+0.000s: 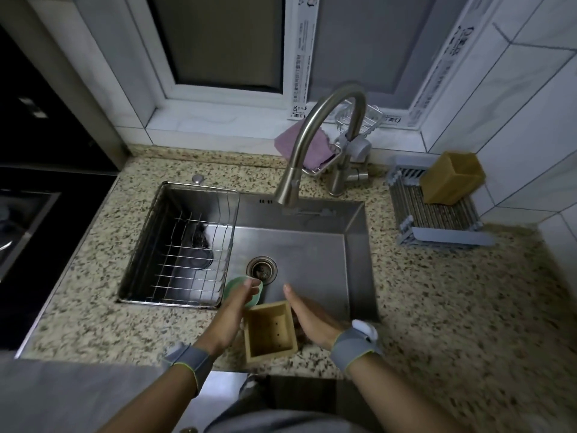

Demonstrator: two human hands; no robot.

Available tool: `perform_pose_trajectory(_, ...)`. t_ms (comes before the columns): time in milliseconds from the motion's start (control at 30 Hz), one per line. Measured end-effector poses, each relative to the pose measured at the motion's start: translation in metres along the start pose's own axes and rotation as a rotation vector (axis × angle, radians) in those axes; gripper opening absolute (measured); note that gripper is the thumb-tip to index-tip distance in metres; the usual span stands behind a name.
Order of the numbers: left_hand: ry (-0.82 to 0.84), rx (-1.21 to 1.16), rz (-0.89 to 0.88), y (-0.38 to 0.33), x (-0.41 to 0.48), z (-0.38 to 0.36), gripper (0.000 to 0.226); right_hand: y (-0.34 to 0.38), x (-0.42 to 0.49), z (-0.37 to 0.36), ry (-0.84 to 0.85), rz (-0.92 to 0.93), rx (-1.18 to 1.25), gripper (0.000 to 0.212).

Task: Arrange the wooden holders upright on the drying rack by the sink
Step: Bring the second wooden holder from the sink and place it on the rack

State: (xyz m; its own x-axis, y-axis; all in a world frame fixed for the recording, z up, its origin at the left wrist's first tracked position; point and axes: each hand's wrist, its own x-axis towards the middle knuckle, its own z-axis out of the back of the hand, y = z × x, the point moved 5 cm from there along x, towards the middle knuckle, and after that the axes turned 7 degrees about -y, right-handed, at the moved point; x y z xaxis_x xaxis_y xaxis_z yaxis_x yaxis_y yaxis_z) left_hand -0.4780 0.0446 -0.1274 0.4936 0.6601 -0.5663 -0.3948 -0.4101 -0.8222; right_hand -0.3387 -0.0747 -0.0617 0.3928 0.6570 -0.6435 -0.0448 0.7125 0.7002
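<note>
A rectangular wooden holder (270, 332) stands at the near edge of the steel sink (315, 245), its opening facing up and small holes in its floor. My left hand (233, 310) is at its left side, fingers around a green round object (243, 290). To the holder's right, my right hand (307, 315) lies flat beside it with fingers straight; whether it touches the wood is unclear. A second wooden holder (451, 178) stands upright on the grey drying rack (437, 214) at the back right of the counter.
A wire basket (184, 248) fills the sink's left half. The curved tap (315, 142) arches over the basin, with a pink cloth (299, 145) in a caddy behind it. Speckled stone counter (452, 307) surrounds the sink. A tiled wall stands right.
</note>
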Motion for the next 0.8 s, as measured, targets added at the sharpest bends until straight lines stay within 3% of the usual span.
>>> perform_pose_trajectory(67, 0.032, 0.001, -0.028, 0.0, -0.004, -0.007, 0.084, 0.001, -0.005, -0.009, 0.045, 0.025, -0.069, 0.077)
perform_pose_trajectory(133, 0.022, -0.027, -0.042, 0.001, -0.003, -0.013, 0.077, -0.011, 0.004, -0.018, 0.081, 0.024, -0.124, 0.081)
perform_pose_trajectory(300, -0.041, -0.081, 0.025, 0.002, 0.0, -0.019, 0.061, -0.037, 0.037, -0.028, -0.044, 0.022, -0.328, 0.042)
perform_pose_trajectory(500, 0.015, 0.001, 0.005, -0.008, 0.0, -0.036, 0.067, -0.031, 0.031, -0.007, -0.139, -0.007, -0.307, 0.035)
perform_pose_trajectory(600, 0.104, 0.028, -0.02, -0.02, -0.003, -0.052, 0.056, -0.021, 0.019, 0.021, -0.187, -0.008, -0.307, 0.023)
perform_pose_trajectory(667, 0.175, 0.003, -0.028, -0.027, -0.005, -0.062, 0.066, -0.016, 0.011, 0.04, -0.212, -0.007, -0.278, 0.021)
perform_pose_trajectory(733, 0.212, -0.034, 0.02, -0.028, -0.002, -0.069, 0.079, -0.01, 0.005, 0.056, -0.242, -0.01, -0.274, 0.022)
perform_pose_trajectory(800, 0.274, -0.055, 0.087, -0.033, 0.0, -0.08, 0.07, -0.01, 0.003, 0.073, -0.289, -0.021, -0.252, 0.017)
